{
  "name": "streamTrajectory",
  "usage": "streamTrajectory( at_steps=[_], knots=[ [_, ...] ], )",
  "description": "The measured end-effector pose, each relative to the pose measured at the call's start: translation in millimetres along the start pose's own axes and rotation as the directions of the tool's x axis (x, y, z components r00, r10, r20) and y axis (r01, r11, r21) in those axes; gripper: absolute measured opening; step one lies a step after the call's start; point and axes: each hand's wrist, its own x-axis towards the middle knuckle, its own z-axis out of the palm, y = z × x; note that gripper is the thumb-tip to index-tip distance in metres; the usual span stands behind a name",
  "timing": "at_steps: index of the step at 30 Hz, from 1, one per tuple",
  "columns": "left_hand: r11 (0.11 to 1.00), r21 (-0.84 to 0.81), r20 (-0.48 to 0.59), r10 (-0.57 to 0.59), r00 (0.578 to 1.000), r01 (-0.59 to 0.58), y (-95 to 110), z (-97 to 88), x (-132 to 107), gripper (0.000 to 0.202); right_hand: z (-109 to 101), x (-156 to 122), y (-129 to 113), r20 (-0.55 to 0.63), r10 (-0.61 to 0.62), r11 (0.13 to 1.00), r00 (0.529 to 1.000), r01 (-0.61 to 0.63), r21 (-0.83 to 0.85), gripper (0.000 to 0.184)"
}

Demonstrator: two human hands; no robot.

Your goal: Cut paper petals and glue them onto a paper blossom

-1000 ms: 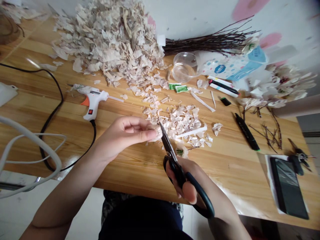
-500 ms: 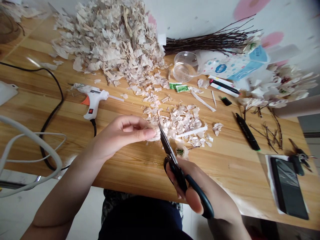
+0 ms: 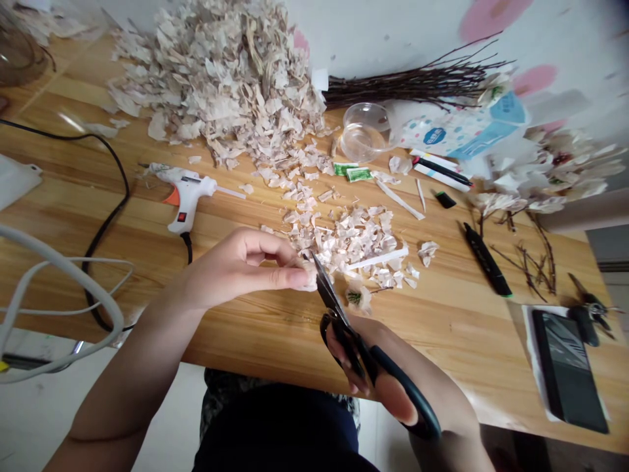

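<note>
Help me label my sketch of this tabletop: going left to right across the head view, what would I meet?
Looped white cable, glue gun, black-handled scissors, black marker, dark phone-like slab.

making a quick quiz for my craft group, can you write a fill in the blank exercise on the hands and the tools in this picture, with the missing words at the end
1. The left hand pinches pale papery material between its fingers and ____.
2. The right hand holds the scissors by their ____.
3. The white glue gun has a trigger coloured ____.
4. The black marker lies to the ____ of the white glue gun.

Missing words: thumb; handles; orange; right.
</note>
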Motion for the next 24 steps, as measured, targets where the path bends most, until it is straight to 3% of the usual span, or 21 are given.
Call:
streamTrajectory(
  at_steps=[6, 13, 16, 20, 24],
  knots=[
    [0.999, 0.039, 0.027, -0.022, 0.999, 0.021, 5.8, -1.9, -0.9, 0.008, -2.7, -1.9, -3.3, -0.021, -0.011, 0.996, 1.000, 0.010, -0.085, 0.073],
    [1.000, 0.009, 0.048, -0.010, 0.999, 0.010, 5.6, -2.7, -0.2, 0.005, 1.0, -3.3, -9.0, -0.144, -0.048, 0.978, 0.988, 0.018, -0.207, 0.069],
    [0.999, -0.025, 0.062, -0.035, 0.997, 0.037, 4.6, -2.1, 0.7, 0.005, 0.1, -3.3, -7.5, -0.168, -0.066, 0.981, 0.984, 0.034, -0.189, 0.065],
    [1.000, -0.021, 0.001, -0.021, 1.000, 0.021, 3.6, -0.2, 1.1, 0.006, -3.1, -4.4, -4.3, -0.183, -0.086, 0.991, 0.979, 0.064, -0.120, 0.058],
    [1.000, -0.020, -0.036, -0.023, 0.999, 0.022, 3.0, 2.3, 0.3, 0.008, -4.1, -8.2, 0.7, -0.144, -0.020, 0.995, 0.989, 0.005, -0.102, 0.069]
  ],
)
